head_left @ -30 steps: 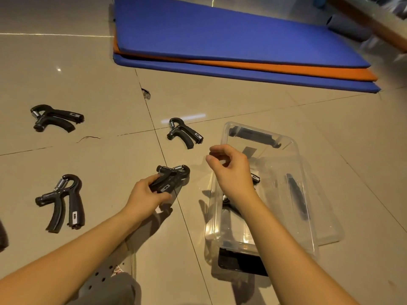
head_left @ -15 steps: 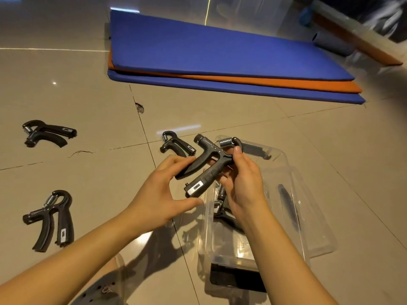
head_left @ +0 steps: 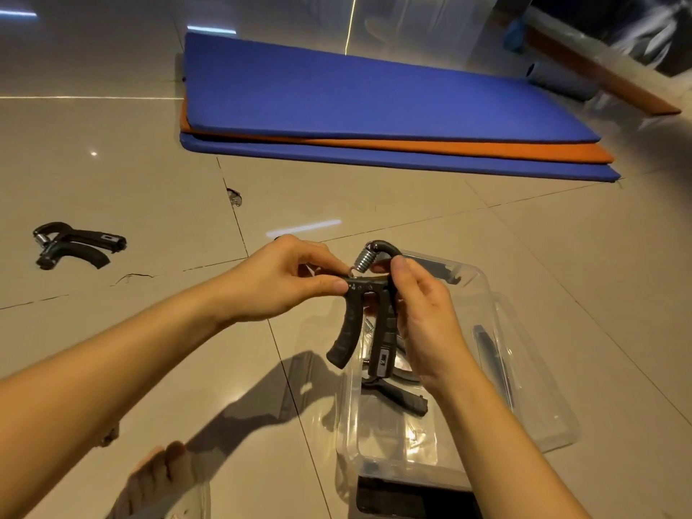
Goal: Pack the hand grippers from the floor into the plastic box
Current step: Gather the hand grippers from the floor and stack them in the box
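Observation:
I hold a black hand gripper with a steel spring upright over the near left part of the clear plastic box. My left hand pinches its top bar by the adjustment knob. My right hand grips its right handle and the curved top. Another hand gripper lies inside the box, partly hidden by my right hand. One more hand gripper lies on the floor at the far left.
The box's clear lid lies under or beside the box on the right. Stacked blue and orange mats lie on the floor beyond. My bare foot shows at the bottom. A small dark bit lies on the tile seam.
I lifted the hand gripper off the floor with my left hand, took it in both hands and turned it upright over the box. The view shifted, hiding two floor grippers.

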Demonstrator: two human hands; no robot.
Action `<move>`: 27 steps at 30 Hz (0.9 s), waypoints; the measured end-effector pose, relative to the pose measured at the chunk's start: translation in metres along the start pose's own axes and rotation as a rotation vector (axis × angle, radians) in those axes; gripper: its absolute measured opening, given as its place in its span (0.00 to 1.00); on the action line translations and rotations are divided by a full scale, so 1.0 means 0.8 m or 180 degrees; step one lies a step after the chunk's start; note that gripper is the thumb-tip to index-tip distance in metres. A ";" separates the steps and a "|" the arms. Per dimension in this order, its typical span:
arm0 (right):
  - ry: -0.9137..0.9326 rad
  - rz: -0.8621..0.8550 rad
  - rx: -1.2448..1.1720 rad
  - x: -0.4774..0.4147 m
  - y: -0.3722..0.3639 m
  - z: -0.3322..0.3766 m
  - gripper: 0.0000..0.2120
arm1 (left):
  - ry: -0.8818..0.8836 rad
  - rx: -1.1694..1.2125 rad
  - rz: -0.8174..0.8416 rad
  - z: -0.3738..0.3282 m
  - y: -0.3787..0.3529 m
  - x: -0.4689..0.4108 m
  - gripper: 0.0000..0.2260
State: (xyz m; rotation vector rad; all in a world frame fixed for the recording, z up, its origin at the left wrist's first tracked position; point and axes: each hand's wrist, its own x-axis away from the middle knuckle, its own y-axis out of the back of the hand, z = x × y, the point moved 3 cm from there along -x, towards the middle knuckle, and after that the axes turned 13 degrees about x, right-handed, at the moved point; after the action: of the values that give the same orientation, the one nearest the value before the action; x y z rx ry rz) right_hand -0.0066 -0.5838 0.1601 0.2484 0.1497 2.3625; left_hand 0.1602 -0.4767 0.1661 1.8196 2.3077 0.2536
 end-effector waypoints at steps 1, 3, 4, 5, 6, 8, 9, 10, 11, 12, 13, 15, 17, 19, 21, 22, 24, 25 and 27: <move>-0.0157 0.0138 -0.0303 -0.001 -0.001 -0.002 0.25 | -0.0018 0.0236 -0.0083 -0.001 0.002 -0.002 0.13; -0.0470 0.0495 -0.0904 -0.001 -0.004 -0.004 0.28 | -0.0082 0.0644 -0.0225 -0.001 0.008 -0.007 0.13; -0.0565 0.0632 -0.1104 -0.001 -0.005 -0.007 0.27 | -0.0126 0.0778 -0.0243 -0.001 0.011 -0.009 0.13; -0.0623 0.0719 -0.1261 -0.001 -0.003 -0.010 0.26 | -0.0159 0.0878 -0.0235 0.000 0.013 -0.012 0.13; -0.0656 0.0778 -0.1380 -0.001 0.000 -0.014 0.26 | -0.0170 0.0950 -0.0227 0.002 0.013 -0.015 0.13; -0.0641 0.0890 -0.1461 -0.003 0.009 -0.018 0.24 | -0.0119 0.1030 -0.0214 0.004 0.007 -0.021 0.13; -0.0597 0.0946 -0.1426 -0.003 0.016 -0.019 0.23 | -0.0091 0.1000 -0.0190 0.006 0.001 -0.026 0.12; -0.0549 0.0987 -0.1336 -0.002 0.024 -0.019 0.22 | -0.0083 0.0909 -0.0159 0.009 -0.006 -0.030 0.12; -0.0520 0.1007 -0.1214 0.000 0.035 -0.021 0.22 | -0.0099 0.0763 -0.0128 0.011 -0.014 -0.035 0.12; -0.0507 0.1002 -0.1066 0.002 0.047 -0.024 0.21 | -0.0139 0.0559 -0.0148 0.016 -0.023 -0.039 0.12; -0.0504 0.0978 -0.0889 0.006 0.060 -0.027 0.22 | -0.0183 0.0307 -0.0216 0.022 -0.032 -0.043 0.14; -0.0536 0.0905 -0.0412 0.014 0.086 -0.037 0.22 | -0.0137 -0.0313 -0.0427 0.039 -0.048 -0.047 0.22; -0.0652 0.0791 0.0413 0.025 0.108 -0.048 0.20 | 0.0152 -0.0843 -0.0446 0.058 -0.064 -0.047 0.32; -0.0897 0.0703 0.1329 0.036 0.122 -0.062 0.21 | 0.0344 -0.0901 -0.0228 0.079 -0.080 -0.044 0.37; -0.1132 0.0830 0.2010 0.042 0.119 -0.079 0.26 | 0.0407 -0.0729 -0.0062 0.097 -0.086 -0.039 0.39; -0.1172 0.0944 0.2304 0.043 0.113 -0.088 0.29 | 0.0428 -0.0630 -0.0030 0.104 -0.087 -0.038 0.40; -0.1123 0.1217 0.2869 0.040 0.096 -0.111 0.32 | 0.0429 -0.0483 0.0010 0.110 -0.087 -0.040 0.39; -0.1066 0.1353 0.3120 0.038 0.087 -0.123 0.33 | 0.0414 -0.0423 0.0038 0.111 -0.088 -0.042 0.39; -0.0988 0.1606 0.3587 0.031 0.072 -0.147 0.35 | 0.0370 -0.0291 0.0108 0.112 -0.090 -0.046 0.38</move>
State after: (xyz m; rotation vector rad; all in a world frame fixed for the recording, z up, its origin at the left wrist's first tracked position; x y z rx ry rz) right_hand -0.0888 -0.6123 0.0593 1.2899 1.3953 2.4026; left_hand 0.1235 -0.5278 0.0633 1.8463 2.3005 0.4738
